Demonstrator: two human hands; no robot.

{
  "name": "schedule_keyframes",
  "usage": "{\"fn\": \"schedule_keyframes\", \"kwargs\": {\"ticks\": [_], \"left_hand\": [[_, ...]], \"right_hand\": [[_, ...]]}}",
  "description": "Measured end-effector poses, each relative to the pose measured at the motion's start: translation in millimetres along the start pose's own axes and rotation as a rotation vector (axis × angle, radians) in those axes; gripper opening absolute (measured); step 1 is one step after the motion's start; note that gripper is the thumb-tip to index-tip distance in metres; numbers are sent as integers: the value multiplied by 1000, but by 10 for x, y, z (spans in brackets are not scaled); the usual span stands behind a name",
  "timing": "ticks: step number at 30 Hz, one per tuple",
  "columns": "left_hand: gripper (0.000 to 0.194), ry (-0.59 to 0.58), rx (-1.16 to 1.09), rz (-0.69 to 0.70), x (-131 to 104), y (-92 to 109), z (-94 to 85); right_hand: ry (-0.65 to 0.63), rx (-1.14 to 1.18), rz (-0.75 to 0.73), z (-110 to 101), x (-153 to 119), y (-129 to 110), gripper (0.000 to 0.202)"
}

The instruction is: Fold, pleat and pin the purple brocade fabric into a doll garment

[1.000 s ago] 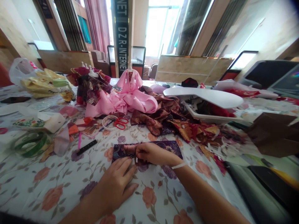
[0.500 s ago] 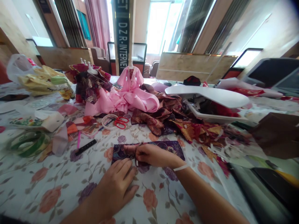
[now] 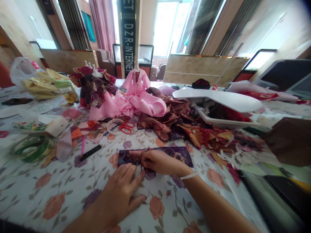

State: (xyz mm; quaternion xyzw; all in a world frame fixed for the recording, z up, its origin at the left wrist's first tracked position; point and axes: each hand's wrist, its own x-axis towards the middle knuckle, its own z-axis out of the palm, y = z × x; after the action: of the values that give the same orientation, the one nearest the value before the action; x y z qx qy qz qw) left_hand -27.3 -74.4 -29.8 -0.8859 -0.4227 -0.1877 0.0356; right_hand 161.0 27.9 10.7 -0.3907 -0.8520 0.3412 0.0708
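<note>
A strip of purple patterned cloth (image 3: 178, 154) lies flat on the table (image 3: 60, 194), near the front and about the middle, on a tablecloth printed with roses. The right hand (image 3: 159, 161) rests on the middle of the strip with its fingers curled, pinching a fold of the cloth between thumb and fingertips; a pale band sits on that wrist. The left hand (image 3: 121, 194) lies just beside it on the near side, open and flat, palm down, its fingertips touching the near edge of the cloth and nearly meeting the right hand.

Further back, a pair of red-handled scissors (image 3: 126, 127) lies next to a ring of white tape (image 3: 113, 126). To the left of them a black ruler (image 3: 90, 152) lies at a slant, with scraps of orange and pink cloth close by. A pink doll dress (image 3: 137, 97) stands on a small stand at the far middle, and a dark red doll dress (image 3: 94, 89) stands left of it. A heap of brown and gold cloth (image 3: 175, 121) spreads to the right of the pink dress, running up to a white tray (image 3: 218, 98) with a lid. At the far left sits a clear bag (image 3: 21, 69) beside yellow cloth, and green tape rolls (image 3: 31, 149) lie nearer on the left
</note>
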Motion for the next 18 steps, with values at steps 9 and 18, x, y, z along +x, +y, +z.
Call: {"fn": "schedule_keyframes", "kwargs": {"ticks": [9, 18], "left_hand": [[53, -59, -28, -84, -66, 3, 61], [54, -81, -52, -105, -65, 1, 72]], "right_hand": [[-15, -106, -32, 37, -22, -5, 13], [106, -171, -28, 161, -82, -11, 11]]}}
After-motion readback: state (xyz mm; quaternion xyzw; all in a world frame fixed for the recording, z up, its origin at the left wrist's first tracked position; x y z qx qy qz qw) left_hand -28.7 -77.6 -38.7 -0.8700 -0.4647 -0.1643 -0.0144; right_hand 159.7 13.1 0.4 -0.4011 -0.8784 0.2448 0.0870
